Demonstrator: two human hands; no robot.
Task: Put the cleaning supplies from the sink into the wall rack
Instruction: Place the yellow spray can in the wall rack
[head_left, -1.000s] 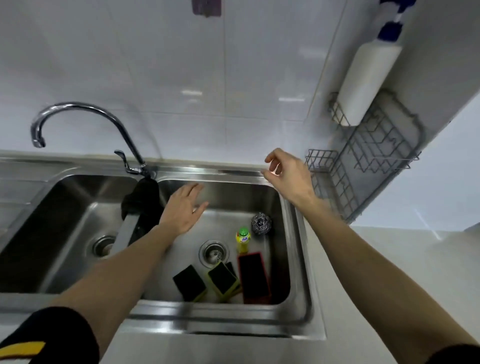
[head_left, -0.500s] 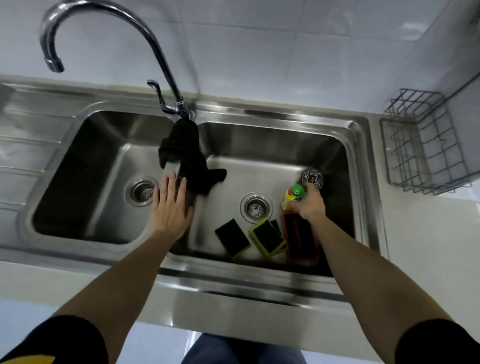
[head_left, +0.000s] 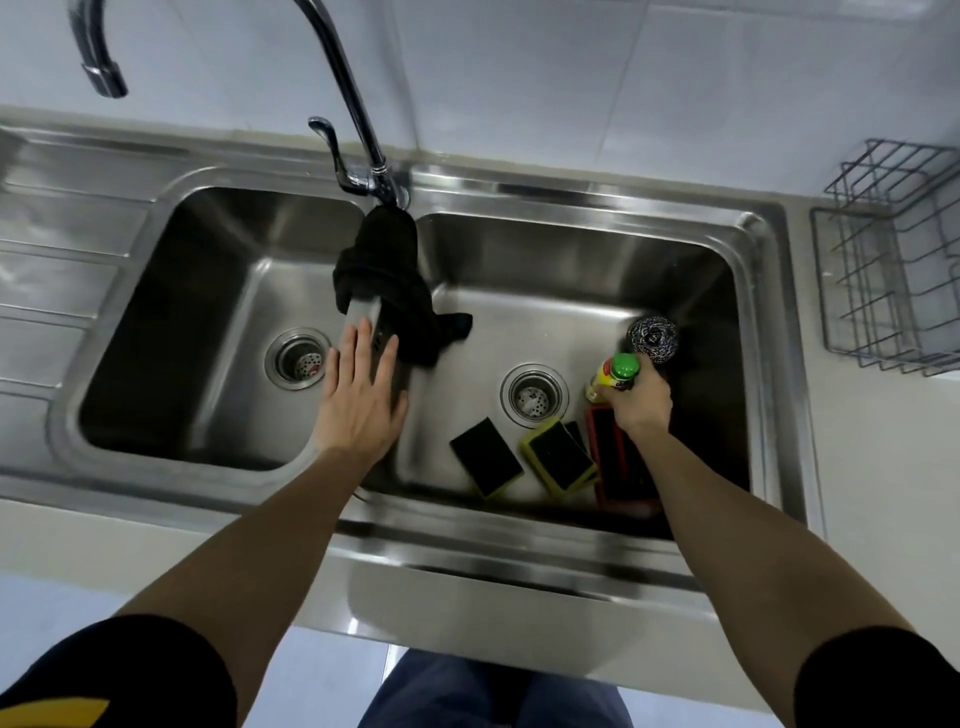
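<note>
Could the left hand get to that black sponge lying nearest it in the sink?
Probably yes. The left hand rests flat on the divider between the basins, and the black sponge lies uncovered on the basin floor just to its right, with nothing between them.

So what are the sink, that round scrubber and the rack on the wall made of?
Sink: looks like brushed stainless steel, from its grey sheen and soft reflections.
Round scrubber: probably coiled steel wool, with glinting tangled strands.
Wall rack: thin wire grid, likely coated metal.

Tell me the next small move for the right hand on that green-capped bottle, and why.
Probably lift the bottle straight up: the right hand is closed around it, the scourer sits close behind, and the wire rack waits to the right.
</note>
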